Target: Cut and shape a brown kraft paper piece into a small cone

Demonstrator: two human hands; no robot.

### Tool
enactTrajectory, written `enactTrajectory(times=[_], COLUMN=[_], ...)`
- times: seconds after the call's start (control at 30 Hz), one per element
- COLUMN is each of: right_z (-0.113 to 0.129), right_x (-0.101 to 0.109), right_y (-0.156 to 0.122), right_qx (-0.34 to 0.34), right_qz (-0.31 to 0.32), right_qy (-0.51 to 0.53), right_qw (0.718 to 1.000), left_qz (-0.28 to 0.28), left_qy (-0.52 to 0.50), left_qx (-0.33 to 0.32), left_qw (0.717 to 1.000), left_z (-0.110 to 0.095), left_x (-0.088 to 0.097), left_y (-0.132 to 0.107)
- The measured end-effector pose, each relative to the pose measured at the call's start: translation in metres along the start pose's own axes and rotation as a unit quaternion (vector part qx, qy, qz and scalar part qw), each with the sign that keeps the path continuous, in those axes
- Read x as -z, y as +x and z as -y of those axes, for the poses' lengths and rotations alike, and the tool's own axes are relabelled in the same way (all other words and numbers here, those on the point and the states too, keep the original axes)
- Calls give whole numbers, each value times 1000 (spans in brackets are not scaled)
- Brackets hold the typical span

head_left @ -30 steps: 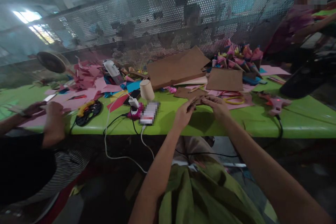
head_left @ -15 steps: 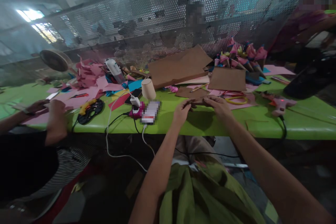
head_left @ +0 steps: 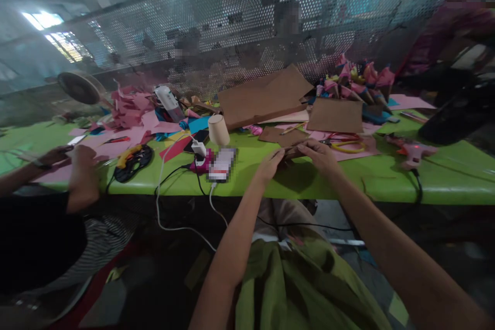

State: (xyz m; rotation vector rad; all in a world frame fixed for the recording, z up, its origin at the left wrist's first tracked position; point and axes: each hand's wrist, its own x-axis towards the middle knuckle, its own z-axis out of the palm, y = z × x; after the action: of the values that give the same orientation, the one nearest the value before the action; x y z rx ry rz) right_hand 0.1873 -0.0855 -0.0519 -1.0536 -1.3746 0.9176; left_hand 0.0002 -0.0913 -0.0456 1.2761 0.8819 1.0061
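Observation:
Between my two hands, just above the green table [head_left: 247, 185], is a small piece of brown paper [head_left: 293, 151]. My left hand [head_left: 271, 163] grips its left end, thumb on top. My right hand [head_left: 317, 153] pinches the other end with thumb and fingers. Part of the piece is hidden behind my fingers. Beyond it lie a flat brown sheet [head_left: 276, 135] and a pencil [head_left: 293, 128]. Scissors with red and yellow handles [head_left: 350, 145] rest on pink paper close to my right hand.
A phone [head_left: 221, 165] on a cable, a pink power strip [head_left: 201, 163] and a paper cup [head_left: 218, 130] stand left. A glue gun [head_left: 412, 152] lies right. Brown sheets [head_left: 266, 95] and paper cones [head_left: 359, 82] fill the back. A co-worker's hands [head_left: 83, 157] are far left.
The brown piece has tilted a little in my hands, its right end now higher. My fingers have shifted slightly along it. Other things on the table stay where they were.

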Motion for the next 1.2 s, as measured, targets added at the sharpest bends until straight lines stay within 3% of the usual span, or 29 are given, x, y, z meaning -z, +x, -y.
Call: enactTrajectory(times=[0.3, 0.53, 0.77, 1.0, 1.2], right_z=[10, 11, 18, 16, 14], right_x=[-6, -8, -14, -12, -9], right_y=[-2, 1, -5, -6, -7], right_qx=[49, 75, 98, 92, 89], right_qz=[-45, -95, -74, -57, -27], right_qy=[-43, -63, -81, -88, -80], right_qw=[997, 991, 989, 990, 992], left_qz=[84, 106, 141, 69, 37], left_qy=[19, 24, -7, -55, -82], left_qx=[32, 37, 84, 105, 86], left_qw=[996, 993, 986, 990, 992], left_z=[-4, -4, -12, -10, -13], left_x=[5, 6, 4, -11, -12], left_y=[1, 3, 12, 13, 8])
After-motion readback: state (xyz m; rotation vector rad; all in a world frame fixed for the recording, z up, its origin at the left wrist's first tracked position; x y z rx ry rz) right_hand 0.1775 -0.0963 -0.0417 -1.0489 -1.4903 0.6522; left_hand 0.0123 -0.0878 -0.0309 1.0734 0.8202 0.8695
